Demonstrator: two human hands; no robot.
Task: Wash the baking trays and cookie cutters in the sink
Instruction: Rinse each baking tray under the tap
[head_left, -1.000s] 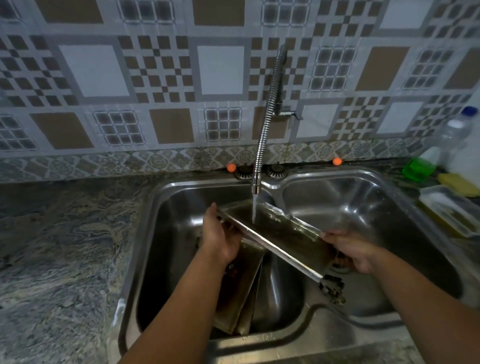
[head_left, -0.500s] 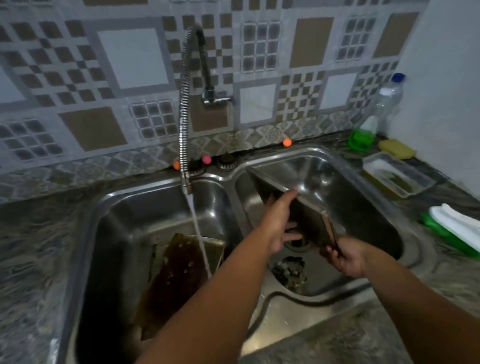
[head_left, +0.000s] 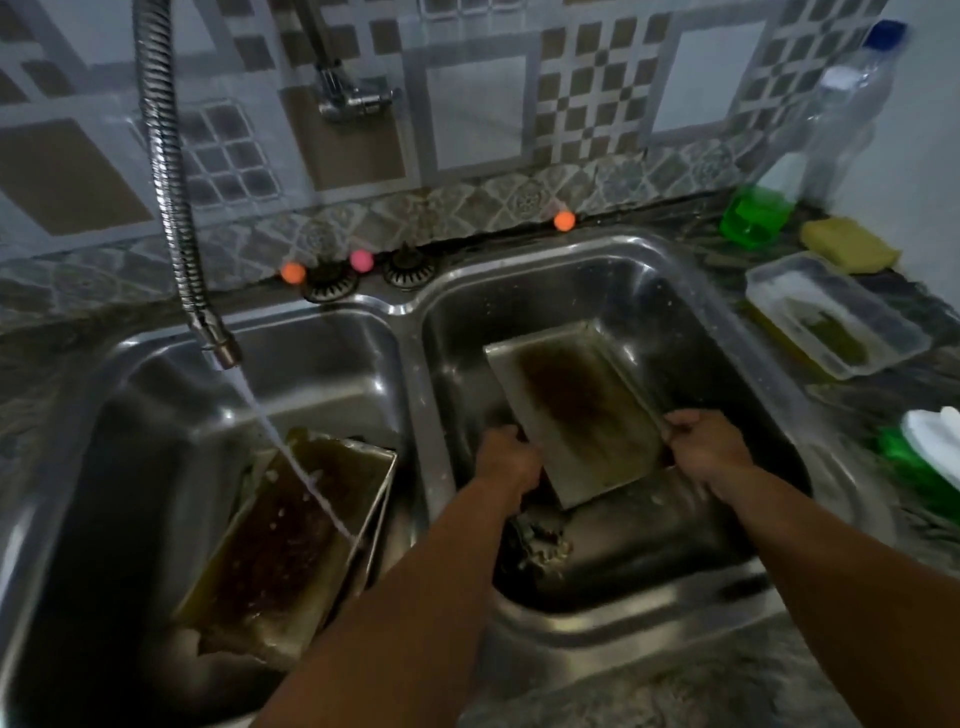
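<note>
Head view, looking down on a double steel sink (head_left: 415, 332). Right of centre, in the right basin, a baking tray (head_left: 576, 410) stands tilted, its far end leaning toward the back wall of the basin and its stained inside facing up. The left hand (head_left: 506, 460) grips the tray's near left edge, fingers curled round the rim; the right hand (head_left: 704, 447) grips the near right corner the same way. The tray lies between the two hands, its near end just beyond them. Below the left hand, at the basin floor, sits a dark clump, too blurred to name.

At lower left, in the left basin, more stained trays (head_left: 291, 540) lean stacked against each other. Water from the flexible tap hose (head_left: 166, 171) at upper left falls onto the front one.

At the right edge, on the counter: a clear plastic tub (head_left: 831, 322), a yellow sponge (head_left: 852, 244) and a bottle with green liquid (head_left: 758, 213).
</note>
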